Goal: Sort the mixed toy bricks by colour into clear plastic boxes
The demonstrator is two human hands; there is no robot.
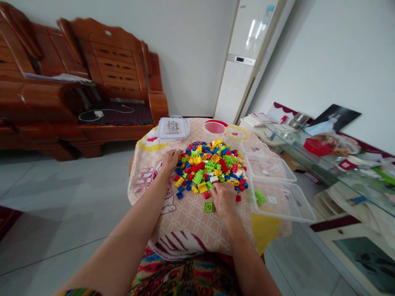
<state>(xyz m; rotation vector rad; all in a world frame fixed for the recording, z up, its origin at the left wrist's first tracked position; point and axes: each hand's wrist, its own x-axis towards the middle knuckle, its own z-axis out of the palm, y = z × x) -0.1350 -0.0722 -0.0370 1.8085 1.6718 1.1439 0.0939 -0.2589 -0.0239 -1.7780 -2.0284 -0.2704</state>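
A heap of toy building bricks [199,164] in red, yellow, blue, green and white lies on a cloth-covered table [191,222]. My left hand [170,161] rests at the heap's left edge, its fingers loosely stretched toward the bricks. At the near edge is my right hand [224,198], fingers bent down with a light green brick [210,185] at the fingertips; the hand hides part of the grip. Just in front of it, a square green brick [209,206] lies apart. Several green bricks [259,197] sit in the nearest clear plastic box [296,211] on the right.
Two more clear boxes [288,174] [254,144] line the table's right side. Behind the heap stand a pink round tub [214,129] and a blue-rimmed lidded box [173,128]. A cluttered glass shelf [327,164] is to the right, wooden chairs [114,70] to the left.
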